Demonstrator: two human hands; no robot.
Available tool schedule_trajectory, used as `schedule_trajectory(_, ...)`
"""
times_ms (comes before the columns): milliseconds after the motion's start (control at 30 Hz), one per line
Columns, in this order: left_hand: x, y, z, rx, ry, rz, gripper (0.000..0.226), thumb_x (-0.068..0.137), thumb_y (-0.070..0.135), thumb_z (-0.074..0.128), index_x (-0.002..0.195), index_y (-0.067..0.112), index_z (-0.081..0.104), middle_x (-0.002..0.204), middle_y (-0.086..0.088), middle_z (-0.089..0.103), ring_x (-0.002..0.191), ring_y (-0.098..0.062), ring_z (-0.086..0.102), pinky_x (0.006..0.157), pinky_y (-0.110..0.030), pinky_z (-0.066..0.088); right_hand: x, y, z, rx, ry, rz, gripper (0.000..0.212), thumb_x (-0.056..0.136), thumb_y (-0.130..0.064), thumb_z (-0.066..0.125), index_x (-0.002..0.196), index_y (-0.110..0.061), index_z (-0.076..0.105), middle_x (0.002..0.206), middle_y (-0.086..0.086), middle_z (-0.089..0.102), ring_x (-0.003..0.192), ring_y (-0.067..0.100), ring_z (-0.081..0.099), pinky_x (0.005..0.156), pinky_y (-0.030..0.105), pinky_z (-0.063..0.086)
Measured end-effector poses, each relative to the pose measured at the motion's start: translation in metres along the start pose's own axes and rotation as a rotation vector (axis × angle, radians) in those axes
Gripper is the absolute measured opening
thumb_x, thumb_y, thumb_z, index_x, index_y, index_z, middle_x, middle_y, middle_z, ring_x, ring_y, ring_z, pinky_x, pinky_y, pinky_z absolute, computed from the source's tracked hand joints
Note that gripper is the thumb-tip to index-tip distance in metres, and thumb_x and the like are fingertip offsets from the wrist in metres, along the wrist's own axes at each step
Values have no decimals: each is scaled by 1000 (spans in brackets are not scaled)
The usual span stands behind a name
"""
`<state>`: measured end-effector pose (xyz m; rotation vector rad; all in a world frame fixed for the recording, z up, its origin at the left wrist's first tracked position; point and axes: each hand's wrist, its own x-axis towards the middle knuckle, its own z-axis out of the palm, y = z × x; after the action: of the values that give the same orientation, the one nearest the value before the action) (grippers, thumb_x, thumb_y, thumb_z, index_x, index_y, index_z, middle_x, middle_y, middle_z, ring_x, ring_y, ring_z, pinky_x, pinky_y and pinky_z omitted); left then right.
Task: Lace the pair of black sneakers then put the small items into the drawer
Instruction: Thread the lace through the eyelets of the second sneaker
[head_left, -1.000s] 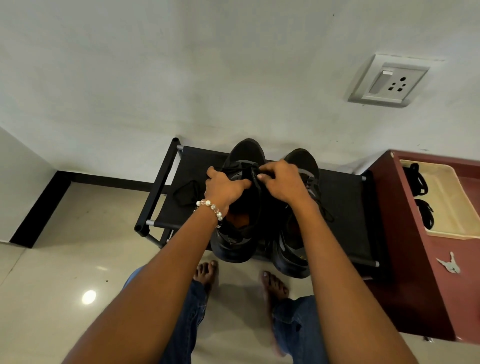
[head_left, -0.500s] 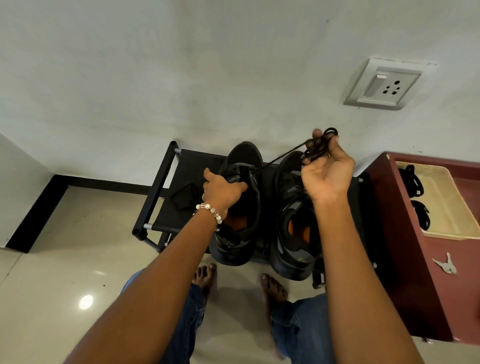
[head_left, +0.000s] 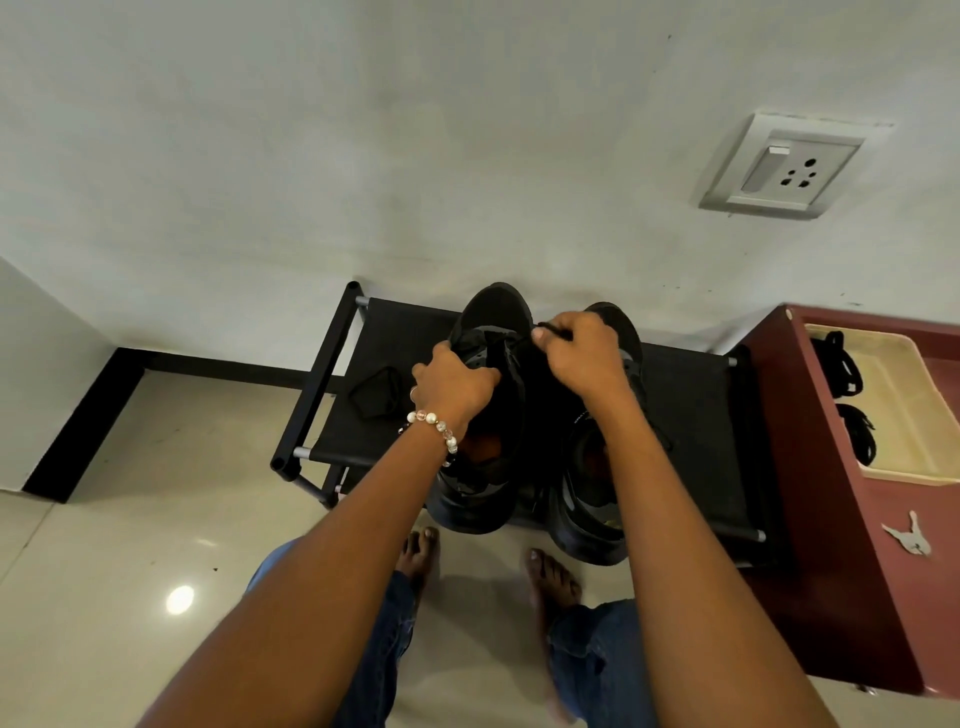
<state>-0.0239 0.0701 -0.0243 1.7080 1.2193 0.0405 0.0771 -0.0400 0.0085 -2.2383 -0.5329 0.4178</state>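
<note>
Two black sneakers (head_left: 488, 415) stood side by side on a low black rack (head_left: 691, 415), heels at its front edge, toes near the wall (head_left: 363, 156). L hand (head_left: 452, 384) gripped the tongue area of the left shoe; R hand (head_left: 582, 358) pinched a black lace (head_left: 550, 330) over the same shoe. The rack had free room to the left, w/ a small black item (head_left: 376, 397) lying there. On the right a red cabinet (head_left: 810, 493) touched the rack; its open drawer (head_left: 904, 415) held black cords (head_left: 844, 366), and keys (head_left: 909, 538) lay on top. Floor (head_left: 130, 571) was glossy tile; a wall socket (head_left: 784, 166) was above.
</note>
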Motion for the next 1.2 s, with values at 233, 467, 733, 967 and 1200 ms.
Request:
schedule_trajectory(233,-3,4,4,17,24,-28,77,80,35,71,146,23,33,141,-15,36,123,-41,44,101,-53,43,0,7,-8,33,-6,101,31,97,-25,55,92,4,63,80,9,60,76,23,56,72,35,45)
schedule_trajectory(467,-5,6,0,-11,-3,-31,79,80,34,72,147,22,33,142,-15,35,123,-39,45,102,-49,44,1,9,-9,-538,80,-74,46,90,-33,68,131,-16,57,138,14,43,129,35,35,105,44,38)
schedule_trajectory(733,-7,5,-5,-133,-30,-25,81,71,32,75,143,22,39,134,-11,47,112,-33,54,93,-46,52,0,0,19,-261,-45,-49,16,94,-21,64,95,-6,71,89,12,68,83,25,63,71,29,46)
schedule_trajectory(967,0,1,-1,-198,-32,-20,84,49,45,70,129,23,55,121,-8,58,101,-32,60,85,-45,56,-3,0,17,91,-12,156,18,91,-9,58,88,9,65,81,13,67,68,14,59,64,25,45)
schedule_trajectory(1200,-13,10,-16,-299,-129,-21,57,78,18,78,129,10,54,107,-7,63,98,-30,64,89,-44,55,-7,-3,8,150,-60,150,7,92,-9,63,95,-8,69,89,2,66,88,17,64,84,29,51)
